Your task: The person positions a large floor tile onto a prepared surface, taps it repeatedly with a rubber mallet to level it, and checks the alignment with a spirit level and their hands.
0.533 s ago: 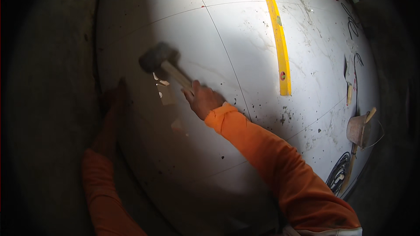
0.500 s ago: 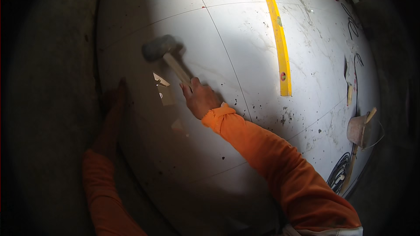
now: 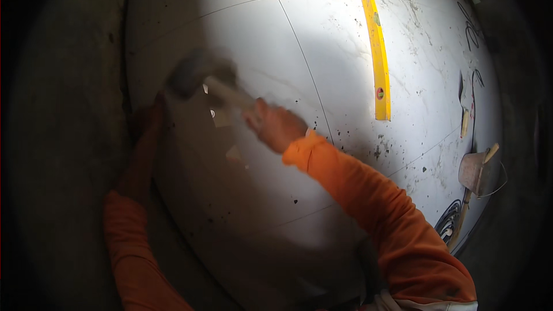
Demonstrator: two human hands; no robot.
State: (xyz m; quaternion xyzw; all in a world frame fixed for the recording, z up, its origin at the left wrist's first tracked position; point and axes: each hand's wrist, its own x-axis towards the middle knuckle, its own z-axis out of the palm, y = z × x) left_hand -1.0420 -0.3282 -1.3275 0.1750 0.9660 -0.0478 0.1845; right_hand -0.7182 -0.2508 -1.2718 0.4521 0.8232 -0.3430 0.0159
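Observation:
My right hand (image 3: 277,126) is wrapped round the pale handle of a mallet (image 3: 232,94). Its dark, thick head is smeared by motion over the shaded left part of large white floor tiles (image 3: 271,178). Whether the head touches the tile, I cannot tell. In deep shadow at the tiles' left edge is my left hand (image 3: 150,116); its fingers are too dark to make out. Small bright patches of reflected light show on the glossy tile below the mallet head.
A yellow spirit level (image 3: 378,52) lies on the tiles at right. Farther right are a trowel (image 3: 464,116), a bucket (image 3: 472,171) and coiled black cable (image 3: 447,222). Dark crumbs dot the tiles. A dark strip (image 3: 86,138) borders them on the left.
The mallet has swung, its head now farther left and more blurred. My right hand sits slightly farther right in the picture. The view has shifted slightly; my left hand stays at the tile edge.

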